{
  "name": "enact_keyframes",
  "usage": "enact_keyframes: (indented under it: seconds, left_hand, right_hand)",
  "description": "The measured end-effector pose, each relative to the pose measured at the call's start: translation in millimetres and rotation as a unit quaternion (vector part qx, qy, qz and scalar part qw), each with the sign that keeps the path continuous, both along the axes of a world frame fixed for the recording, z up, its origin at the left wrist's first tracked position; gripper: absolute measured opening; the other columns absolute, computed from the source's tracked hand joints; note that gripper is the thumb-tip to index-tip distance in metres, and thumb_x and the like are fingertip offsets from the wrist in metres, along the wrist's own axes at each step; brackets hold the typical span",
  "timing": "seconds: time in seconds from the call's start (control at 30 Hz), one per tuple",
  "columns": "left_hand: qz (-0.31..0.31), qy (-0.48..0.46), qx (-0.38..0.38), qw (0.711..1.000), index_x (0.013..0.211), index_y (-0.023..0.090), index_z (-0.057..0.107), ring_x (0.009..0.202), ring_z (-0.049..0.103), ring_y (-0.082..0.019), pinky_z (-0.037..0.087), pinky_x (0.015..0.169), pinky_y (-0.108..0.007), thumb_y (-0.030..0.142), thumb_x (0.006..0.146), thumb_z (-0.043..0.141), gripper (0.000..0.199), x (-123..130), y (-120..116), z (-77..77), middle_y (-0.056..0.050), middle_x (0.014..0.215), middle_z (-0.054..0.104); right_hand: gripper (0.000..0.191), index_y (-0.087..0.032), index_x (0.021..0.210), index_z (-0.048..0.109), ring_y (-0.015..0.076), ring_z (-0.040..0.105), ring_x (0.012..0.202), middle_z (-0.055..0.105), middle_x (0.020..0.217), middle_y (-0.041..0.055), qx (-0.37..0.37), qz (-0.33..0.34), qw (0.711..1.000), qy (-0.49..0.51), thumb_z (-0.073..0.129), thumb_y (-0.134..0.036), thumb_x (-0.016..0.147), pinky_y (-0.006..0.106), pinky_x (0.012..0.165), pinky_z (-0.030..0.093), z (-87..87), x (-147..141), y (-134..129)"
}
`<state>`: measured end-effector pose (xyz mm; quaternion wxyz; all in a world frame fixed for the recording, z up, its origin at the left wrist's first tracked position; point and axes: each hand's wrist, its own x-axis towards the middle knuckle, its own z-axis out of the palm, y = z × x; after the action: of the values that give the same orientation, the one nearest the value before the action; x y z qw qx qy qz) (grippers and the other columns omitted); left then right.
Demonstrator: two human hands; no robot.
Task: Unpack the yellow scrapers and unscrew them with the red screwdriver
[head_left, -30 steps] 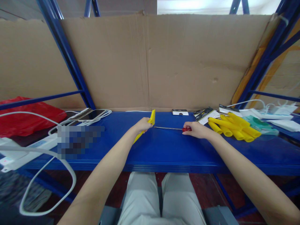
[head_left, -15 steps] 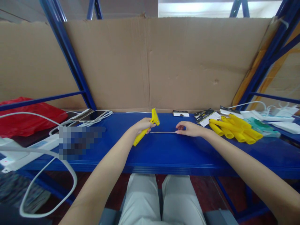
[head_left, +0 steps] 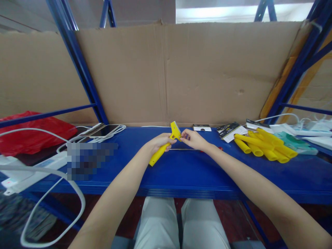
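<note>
Fingers of my left hand (head_left: 161, 141) are wrapped round a yellow scraper (head_left: 158, 154), whose wide head points up and away from me. My right hand (head_left: 192, 139) pinches at the right side of the scraper head; whether a small part is between the fingertips is too small to tell. A thin metal rod (head_left: 183, 149) lies on the blue table (head_left: 181, 173) behind and below the hands. Bits of a red object (head_left: 220, 148) show beside my right wrist, mostly hidden by it.
Several yellow tubes (head_left: 264, 145) lie at the right, near black-and-white packets (head_left: 231, 131) and a small box (head_left: 202, 128). At the left are a red bag (head_left: 33, 135), a phone (head_left: 105, 130), white cables and a power strip (head_left: 38, 171). Cardboard (head_left: 124, 76) stands behind.
My right hand has moved left from the thin rod's end to the scraper head. The scraper has tilted and shifted slightly right. Red parts now show by my right wrist.
</note>
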<state>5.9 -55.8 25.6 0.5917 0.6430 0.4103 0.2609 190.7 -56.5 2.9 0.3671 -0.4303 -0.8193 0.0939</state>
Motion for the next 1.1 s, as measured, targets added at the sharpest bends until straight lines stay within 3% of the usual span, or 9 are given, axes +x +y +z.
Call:
enact_keyframes:
  seconds: [0.2,0.6,1.1]
  left_hand:
    - [-0.003,0.016,0.005,1.000,0.080,0.018,0.045,0.030,0.036,-0.006,0.030,0.033,-0.017,0.005,0.077,0.049,0.013,3,-4,0.1,0.008,0.044,0.040]
    - [0.004,0.063,0.063,0.996,0.077,0.018,0.046,0.029,0.036,-0.006,0.028,0.031,-0.016,0.004,0.077,0.048,0.014,10,-11,-0.1,0.009,0.040,0.039]
    - [0.029,0.059,0.037,0.997,0.075,0.017,0.047,0.030,0.036,-0.004,0.028,0.033,-0.015,0.002,0.076,0.048,0.015,14,-13,1.0,0.008,0.042,0.039]
  right_hand:
    - [0.006,-0.017,0.075,0.051,0.0102,0.053,0.059,0.061,0.069,0.0003,0.008,-0.012,1.000,0.004,0.055,-0.021,0.076,0.022,0.056,0.038,-1.5,-2,-4]
    - [0.004,-0.017,0.076,0.057,0.0128,0.058,0.065,0.065,0.075,0.0038,0.034,-0.082,0.991,-0.101,0.054,-0.018,0.077,0.023,0.060,0.037,0.1,-6,-10]
    - [0.005,-0.016,0.072,0.056,0.0094,0.052,0.056,0.060,0.064,-0.0008,0.041,-0.033,0.993,-0.101,0.055,-0.011,0.072,0.021,0.057,0.035,1.7,0,-7]
